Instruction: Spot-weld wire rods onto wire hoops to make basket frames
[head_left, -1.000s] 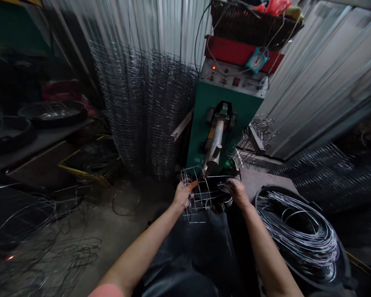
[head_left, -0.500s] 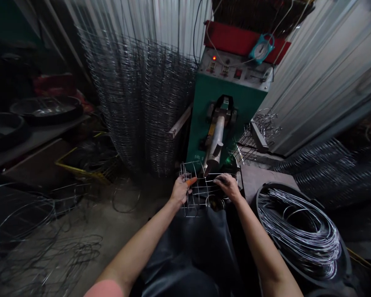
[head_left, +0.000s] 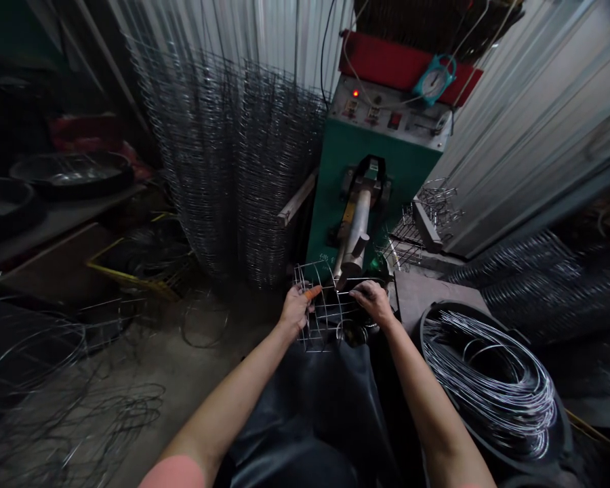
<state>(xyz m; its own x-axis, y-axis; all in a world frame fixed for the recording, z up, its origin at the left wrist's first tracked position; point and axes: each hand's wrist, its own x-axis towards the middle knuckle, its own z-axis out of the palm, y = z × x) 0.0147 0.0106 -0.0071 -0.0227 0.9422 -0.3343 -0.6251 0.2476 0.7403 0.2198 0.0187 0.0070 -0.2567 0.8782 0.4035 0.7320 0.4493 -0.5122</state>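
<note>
A small wire grid frame [head_left: 327, 314] is held under the tip of the metal electrode arm of a green spot welder [head_left: 381, 156]. My left hand [head_left: 295, 310] is closed on the frame's left side, with an orange covering on one finger. On the other side, my right hand [head_left: 372, 299] pinches a wire [head_left: 346, 293] that runs in toward the electrode tip [head_left: 339, 279]. The tip meets the wires between my two hands. Whether that wire is fixed to the frame, I cannot tell.
To the right stands a black tub [head_left: 427, 366] with a coil of wire [head_left: 508, 393]. Tall stacks of wire racks [head_left: 269, 176] lean against the corrugated wall. A yellow crate [head_left: 132, 268] and loose wire hoops [head_left: 203, 322] are on the floor at left.
The view has shifted slightly. Both hands keep their grip at the electrode tip, and the wire frame has tilted a little.
</note>
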